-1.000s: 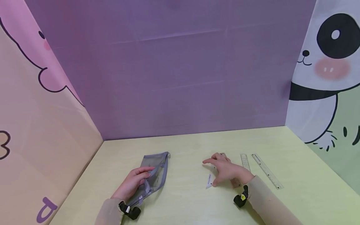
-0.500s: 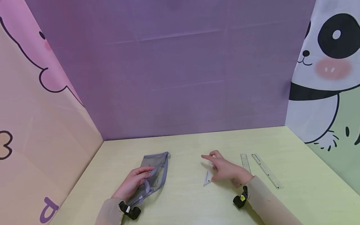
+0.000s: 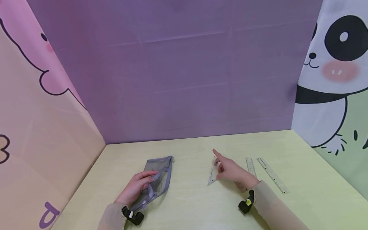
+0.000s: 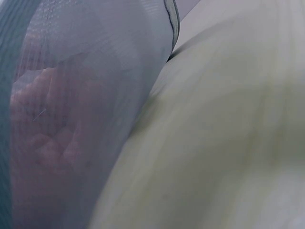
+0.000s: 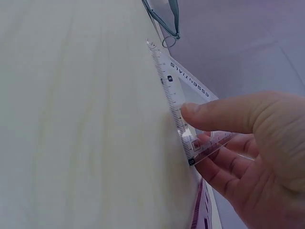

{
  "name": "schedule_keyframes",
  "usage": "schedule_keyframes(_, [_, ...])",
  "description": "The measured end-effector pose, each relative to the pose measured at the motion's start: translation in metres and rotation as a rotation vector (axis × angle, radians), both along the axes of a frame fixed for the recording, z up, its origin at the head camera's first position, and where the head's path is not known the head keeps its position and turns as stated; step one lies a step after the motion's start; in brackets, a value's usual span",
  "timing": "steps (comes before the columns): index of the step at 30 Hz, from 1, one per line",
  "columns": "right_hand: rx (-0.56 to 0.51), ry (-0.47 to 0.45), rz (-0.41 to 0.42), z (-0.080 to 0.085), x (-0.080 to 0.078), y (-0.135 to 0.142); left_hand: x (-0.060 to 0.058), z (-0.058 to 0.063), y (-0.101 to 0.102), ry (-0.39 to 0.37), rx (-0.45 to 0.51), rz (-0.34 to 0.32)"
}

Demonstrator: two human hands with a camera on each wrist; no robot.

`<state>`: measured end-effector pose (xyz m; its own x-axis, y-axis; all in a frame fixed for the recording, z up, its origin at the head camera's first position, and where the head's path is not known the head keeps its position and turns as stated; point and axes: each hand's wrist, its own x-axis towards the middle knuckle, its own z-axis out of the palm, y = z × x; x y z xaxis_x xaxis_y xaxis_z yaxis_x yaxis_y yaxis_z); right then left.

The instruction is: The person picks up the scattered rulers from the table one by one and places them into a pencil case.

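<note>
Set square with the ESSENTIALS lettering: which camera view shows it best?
The right wrist view: the clear set square is large there, its scale marks and lettering distinct, though the right hand covers part. The head view shows it small and partly hidden by that hand; the left wrist view does not show it.

A violet-trimmed mesh pouch [image 3: 156, 164] and a clear set square [image 5: 170, 90], each held in one hand.
The grey see-through pouch lies slantwise on the pale table [image 3: 187, 204], mouth parted, a small ring at its far corner, its rim gripped by the left hand [image 3: 138, 185]. The set square, lettered ESSENTIALS, with a scale along one edge and an open middle, is pinched between the right hand's [image 3: 231, 172] thumb and fingers, seemingly tilted; whether it touches the table is hard to tell.
</note>
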<state>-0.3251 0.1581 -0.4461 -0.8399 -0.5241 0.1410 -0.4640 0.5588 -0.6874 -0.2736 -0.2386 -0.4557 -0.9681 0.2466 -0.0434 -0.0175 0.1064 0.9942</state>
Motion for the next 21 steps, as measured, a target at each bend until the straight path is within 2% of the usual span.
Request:
schedule_keyframes(9, [-0.042,-0.01,-0.051,-0.0048,-0.0046,0.0039,0.0,-0.0006,-0.0013,-0.005,0.014,-0.009])
schedule_keyframes(16, [-0.127,-0.016,-0.037,-0.0033,-0.0061,0.0088,0.0001,0.0007,-0.0008,-0.013,0.015,-0.004])
schedule_keyframes(21, [-0.132,0.0,-0.072,-0.0025,-0.0073,0.0086,-0.0007,-0.0002,-0.0008,-0.016,0.013,0.002])
